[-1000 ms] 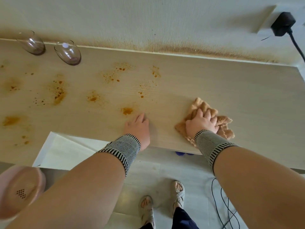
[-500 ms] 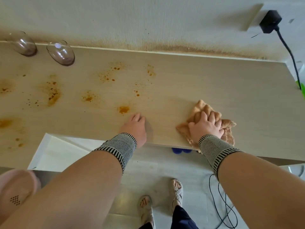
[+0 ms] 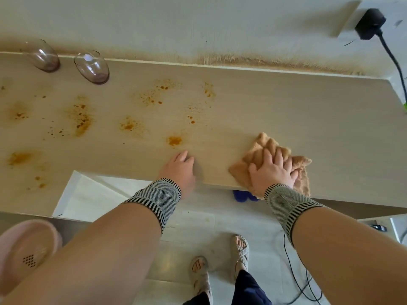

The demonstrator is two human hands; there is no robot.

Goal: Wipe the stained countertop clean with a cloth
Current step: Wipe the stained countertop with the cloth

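Pressing one cloth (image 3: 264, 150) with spread right hand (image 3: 272, 172), left hand (image 3: 180, 170) flat (fingers relaxed), two glasses (image 3: 92, 67) behind.

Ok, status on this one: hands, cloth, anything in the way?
Right hand flat on cloth, near front edge. Left hand open, braced on countertop. Orange stains remain to the left. Two glasses at back left.

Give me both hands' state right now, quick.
Left hand: open, resting flat on the countertop, holding nothing.
Right hand: open, fingers spread, pressing the cloth onto the countertop.
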